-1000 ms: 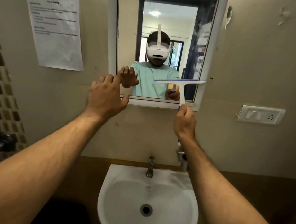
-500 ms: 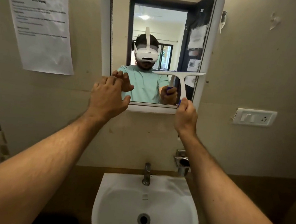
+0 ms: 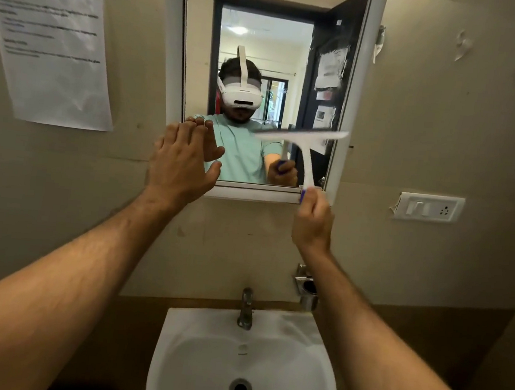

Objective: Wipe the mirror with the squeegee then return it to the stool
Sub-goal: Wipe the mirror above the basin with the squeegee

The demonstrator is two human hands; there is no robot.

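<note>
A white-framed mirror (image 3: 265,38) hangs on the beige wall above the sink. My right hand (image 3: 311,222) is shut on the blue grip of a white squeegee (image 3: 308,155), whose blade lies roughly level across the mirror's lower right part, slightly blurred. My left hand (image 3: 180,165) is raised with fingers apart at the mirror's lower left corner, fingertips at the glass, holding nothing. The stool is out of sight.
A white sink (image 3: 243,363) with a metal tap (image 3: 246,308) sits below my arms. A metal holder (image 3: 305,286) is fixed to the wall under my right wrist. A paper notice (image 3: 50,46) hangs at left, a switch plate (image 3: 429,208) at right.
The squeegee blade has moved up the mirror's lower right part and tilted a little. My left hand has opened and risen slightly against the mirror's lower left corner. The view has shifted upward.
</note>
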